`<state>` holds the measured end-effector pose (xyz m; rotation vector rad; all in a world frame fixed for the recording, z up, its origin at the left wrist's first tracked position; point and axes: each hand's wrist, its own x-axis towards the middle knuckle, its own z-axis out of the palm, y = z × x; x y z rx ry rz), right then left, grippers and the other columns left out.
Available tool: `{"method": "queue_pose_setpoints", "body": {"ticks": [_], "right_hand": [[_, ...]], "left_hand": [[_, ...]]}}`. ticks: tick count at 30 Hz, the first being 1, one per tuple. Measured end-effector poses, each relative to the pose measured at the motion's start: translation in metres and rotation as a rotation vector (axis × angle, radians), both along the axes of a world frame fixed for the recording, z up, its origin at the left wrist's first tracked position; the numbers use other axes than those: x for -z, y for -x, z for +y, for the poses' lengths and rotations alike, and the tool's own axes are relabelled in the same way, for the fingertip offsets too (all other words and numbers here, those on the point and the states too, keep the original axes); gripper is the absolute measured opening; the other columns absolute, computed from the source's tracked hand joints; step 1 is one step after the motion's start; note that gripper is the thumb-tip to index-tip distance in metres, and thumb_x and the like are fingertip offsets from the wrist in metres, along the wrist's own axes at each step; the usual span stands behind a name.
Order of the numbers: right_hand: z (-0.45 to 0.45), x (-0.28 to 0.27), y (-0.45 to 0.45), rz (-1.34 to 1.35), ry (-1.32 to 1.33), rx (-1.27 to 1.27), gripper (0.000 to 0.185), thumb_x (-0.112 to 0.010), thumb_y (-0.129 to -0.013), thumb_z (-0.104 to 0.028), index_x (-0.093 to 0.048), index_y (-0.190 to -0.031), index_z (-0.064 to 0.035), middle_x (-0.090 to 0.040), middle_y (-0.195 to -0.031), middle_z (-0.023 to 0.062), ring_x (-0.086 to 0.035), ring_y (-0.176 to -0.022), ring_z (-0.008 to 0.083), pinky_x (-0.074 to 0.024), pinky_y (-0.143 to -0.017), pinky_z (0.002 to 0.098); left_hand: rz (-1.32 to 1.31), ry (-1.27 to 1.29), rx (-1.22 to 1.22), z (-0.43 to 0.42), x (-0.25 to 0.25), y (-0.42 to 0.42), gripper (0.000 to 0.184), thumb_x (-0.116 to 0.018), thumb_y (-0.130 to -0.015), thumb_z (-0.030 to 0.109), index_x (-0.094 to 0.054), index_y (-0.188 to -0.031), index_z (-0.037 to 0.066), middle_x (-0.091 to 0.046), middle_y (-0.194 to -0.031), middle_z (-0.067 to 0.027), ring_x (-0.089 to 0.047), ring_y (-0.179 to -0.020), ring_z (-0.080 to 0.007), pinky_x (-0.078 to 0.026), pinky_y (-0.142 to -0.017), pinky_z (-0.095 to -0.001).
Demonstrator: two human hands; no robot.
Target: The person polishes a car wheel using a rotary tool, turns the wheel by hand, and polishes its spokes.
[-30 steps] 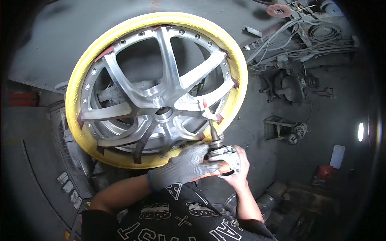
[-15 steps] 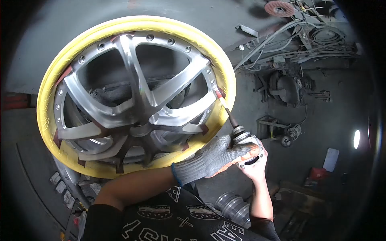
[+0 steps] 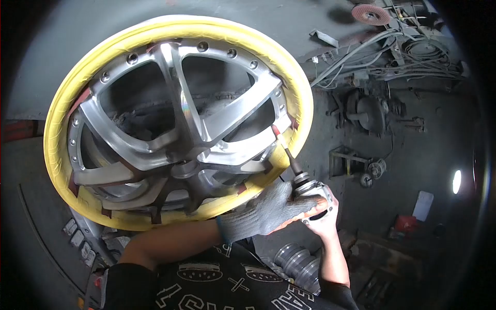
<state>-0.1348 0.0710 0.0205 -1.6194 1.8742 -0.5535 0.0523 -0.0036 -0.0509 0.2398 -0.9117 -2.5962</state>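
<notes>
A large metal wheel rim [image 3: 227, 121] has several spokes, and yellow wrapping [image 3: 59, 113] covers its outer edge, with dark red tape pieces at places. My left hand [image 3: 263, 209], in a grey and orange glove, grips the front of a power tool [image 3: 305, 182]. My bare right hand [image 3: 328, 219] is wrapped round the tool's rear body, its fingers partly hidden. The tool's thin shaft ends in a red tip [image 3: 276, 130], which is at the outer end of a right-hand spoke; whether it touches is hard to tell.
Cables [image 3: 361, 46] and a round disc [image 3: 371, 15] lie at the upper right. Below them are a wheeled stand [image 3: 361, 165] and dark equipment [image 3: 368, 113]. Stacked metal cylinders [image 3: 297, 263] stand near my right forearm. A red object [image 3: 406, 223] is at the lower right.
The wheel appears further left and more tilted than a second ago. Both hands and the tool have shifted right and slightly up, and the red tip has moved outward along the spoke area.
</notes>
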Motion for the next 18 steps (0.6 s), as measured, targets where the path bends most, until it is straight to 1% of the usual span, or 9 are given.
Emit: {"method": "queue_pose_setpoints", "body": {"ticks": [1, 2, 7, 8, 10, 12, 15, 17, 18], "right_hand": [[0.006, 0.003, -0.002, -0.003, -0.011, 0.002, 0.07, -0.089, -0.056, -0.027, -0.062, -0.113, 0.0022, -0.067, -0.107, 0.0165, -0.069, -0.095, 0.0295, -0.0528, -0.088, 0.0388], [0.009, 0.003, -0.008, -0.017, 0.002, -0.009, 0.072, -0.09, -0.055, -0.027, -0.061, -0.114, 0.003, -0.067, -0.108, 0.018, -0.068, -0.096, 0.0313, -0.0529, -0.088, 0.0399], [0.029, 0.011, -0.038, 0.026, 0.054, -0.015, 0.074, -0.09, -0.055, -0.026, -0.06, -0.115, 0.0046, -0.066, -0.108, 0.0191, -0.068, -0.095, 0.0318, -0.0533, -0.087, 0.0397], [0.032, 0.013, -0.044, 0.02, 0.05, 0.004, 0.074, -0.09, -0.055, -0.026, -0.06, -0.115, 0.0044, -0.066, -0.108, 0.0193, -0.068, -0.095, 0.0321, -0.0532, -0.087, 0.0398], [0.036, 0.018, -0.054, 0.011, 0.079, -0.001, 0.074, -0.09, -0.055, -0.027, -0.059, -0.115, 0.0038, -0.065, -0.108, 0.0192, -0.067, -0.096, 0.0322, -0.0527, -0.088, 0.0403], [0.042, 0.023, -0.065, 0.043, 0.07, 0.019, 0.074, -0.09, -0.055, -0.028, -0.059, -0.115, 0.0035, -0.065, -0.108, 0.0191, -0.067, -0.097, 0.0325, -0.0526, -0.088, 0.0406], [0.051, 0.03, -0.079, 0.065, 0.07, 0.046, 0.075, -0.091, -0.056, -0.031, -0.059, -0.114, 0.0031, -0.065, -0.109, 0.0191, -0.066, -0.097, 0.0334, -0.0525, -0.089, 0.0411], [0.056, 0.035, -0.088, 0.056, 0.078, 0.058, 0.076, -0.091, -0.056, -0.033, -0.059, -0.114, 0.003, -0.065, -0.109, 0.0192, -0.066, -0.098, 0.034, -0.0525, -0.089, 0.0413], [0.058, 0.038, -0.093, 0.049, 0.089, 0.063, 0.076, -0.091, -0.056, -0.034, -0.059, -0.114, 0.0029, -0.065, -0.109, 0.0193, -0.066, -0.098, 0.0345, -0.0525, -0.089, 0.0414]], "left_hand": [[0.011, 0.019, -0.01, 0.002, -0.004, -0.01, 0.042, -0.046, -0.104, 0.038, -0.049, -0.122, 0.0, -0.061, -0.102, -0.0178, -0.065, -0.093, -0.0235, -0.056, -0.078, -0.0318], [-0.019, 0.025, -0.009, 0.001, -0.009, -0.019, 0.04, -0.05, -0.102, 0.036, -0.051, -0.118, 0.0, -0.062, -0.098, -0.0156, -0.064, -0.089, -0.0213, -0.055, -0.075, -0.0316], [-0.172, 0.059, 0.001, 0.0, -0.021, -0.055, 0.029, -0.073, -0.091, 0.029, -0.063, -0.102, 0.004, -0.064, -0.076, -0.0046, -0.062, -0.068, -0.0108, -0.051, -0.061, -0.0306], [-0.172, 0.055, 0.007, 0.002, -0.022, -0.059, 0.029, -0.073, -0.091, 0.029, -0.063, -0.102, 0.004, -0.064, -0.076, -0.0046, -0.062, -0.068, -0.0108, -0.051, -0.061, -0.0306], [-0.058, -0.14, -0.064, 0.006, -0.024, -0.066, 0.031, -0.077, -0.087, 0.029, -0.061, -0.096, 0.005, -0.058, -0.065, -0.0002, -0.052, -0.05, -0.0067, -0.04, -0.044, -0.0236], [-0.005, -0.242, -0.095, 0.013, -0.021, -0.073, 0.032, -0.08, -0.085, 0.029, -0.061, -0.093, 0.005, -0.056, -0.06, 0.0021, -0.047, -0.041, -0.0047, -0.034, -0.036, -0.0202], [-0.075, -0.192, -0.155, 0.018, -0.014, -0.083, 0.033, -0.08, -0.085, 0.029, -0.061, -0.096, 0.005, -0.057, -0.061, 0.0017, -0.047, -0.041, -0.0041, -0.034, -0.035, -0.0201], [-0.199, -0.075, -0.026, 0.014, -0.014, -0.096, 0.033, -0.079, -0.086, 0.027, -0.061, -0.101, 0.004, -0.058, -0.064, 0.0012, -0.048, -0.044, -0.0037, -0.036, -0.038, -0.0195], [-0.2, -0.075, -0.022, 0.015, -0.013, -0.1, 0.033, -0.079, -0.086, 0.027, -0.061, -0.101, 0.004, -0.058, -0.064, 0.0012, -0.048, -0.044, -0.0037, -0.036, -0.038, -0.0195]]}}
